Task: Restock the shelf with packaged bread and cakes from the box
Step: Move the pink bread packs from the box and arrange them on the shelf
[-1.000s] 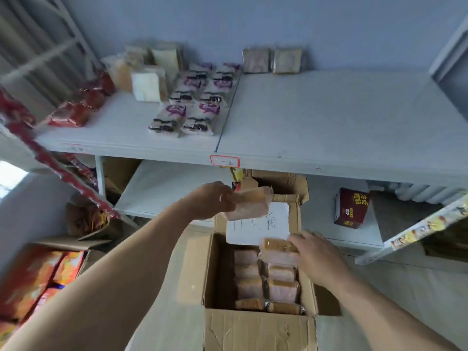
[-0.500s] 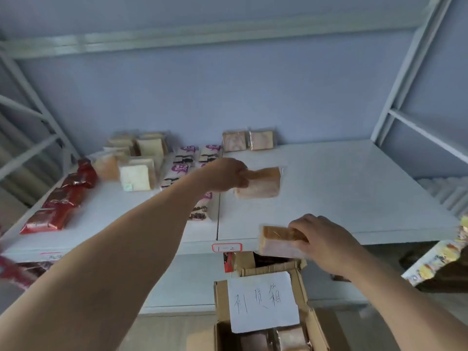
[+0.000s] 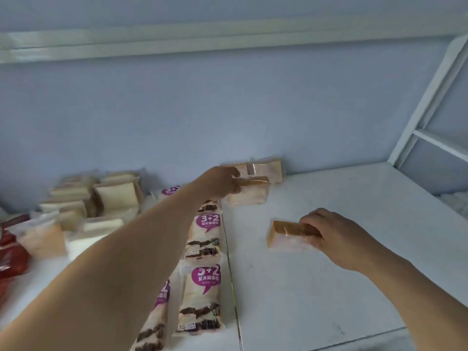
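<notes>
The left hand [image 3: 222, 182] has carried its cake pack [image 3: 249, 192] to the shelf's back; the right hand [image 3: 334, 234] has lowered its pack [image 3: 286, 235] onto the shelf [image 3: 329, 287].

pale blue wall [image 3: 177, 110], white upright frame [image 3: 428, 97]

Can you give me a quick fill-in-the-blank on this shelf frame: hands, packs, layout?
1. The left hand holds a bread pack just in front of the packs at the back ____.
2. The right hand grips a ____ pack standing on the shelf.
3. The purple-labelled packs read "3+____".

Missing: wall; bread; 2
</notes>
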